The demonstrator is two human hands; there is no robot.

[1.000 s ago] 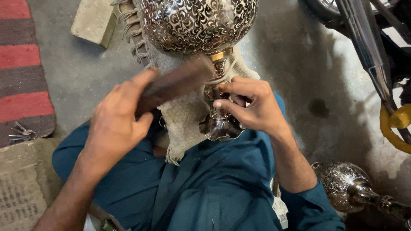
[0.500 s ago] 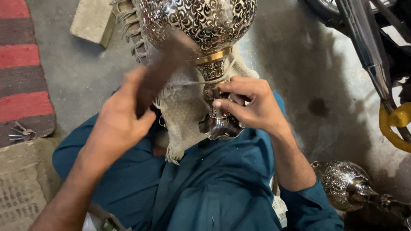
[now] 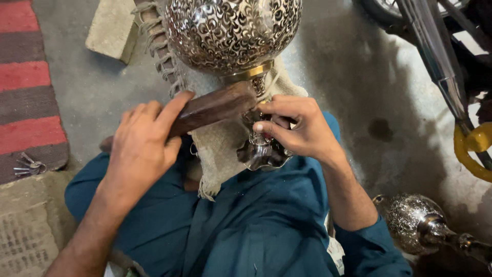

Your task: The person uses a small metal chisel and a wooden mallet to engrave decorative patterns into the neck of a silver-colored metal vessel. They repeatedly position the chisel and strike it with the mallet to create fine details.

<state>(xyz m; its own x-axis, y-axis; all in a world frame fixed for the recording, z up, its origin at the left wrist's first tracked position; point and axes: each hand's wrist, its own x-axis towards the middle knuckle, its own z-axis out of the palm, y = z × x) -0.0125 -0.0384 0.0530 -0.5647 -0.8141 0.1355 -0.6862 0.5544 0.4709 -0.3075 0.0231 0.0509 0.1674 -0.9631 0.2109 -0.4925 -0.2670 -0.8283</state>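
Note:
A large engraved metal globe (image 3: 233, 31) with a brass collar stands at the top centre on a fringed burlap cloth (image 3: 220, 138). Its narrow stem and flared silver base (image 3: 261, 151) point toward my lap. My left hand (image 3: 143, 149) grips a dark wooden block (image 3: 212, 107), whose far end rests against the stem just under the brass collar. My right hand (image 3: 294, 128) is closed around the stem, fingers pinched near the collar; a small tool in them is too hidden to name.
A second engraved metal piece (image 3: 417, 223) lies at the lower right. A stone block (image 3: 110, 28) sits upper left, a striped rug (image 3: 28, 87) with keys (image 3: 28, 165) at left. Motorcycle parts (image 3: 435, 56) and a yellow ring (image 3: 474, 151) stand at right.
My left hand swung the wooden block up away from the stem and has brought it back down onto it. My right hand stayed on the stem.

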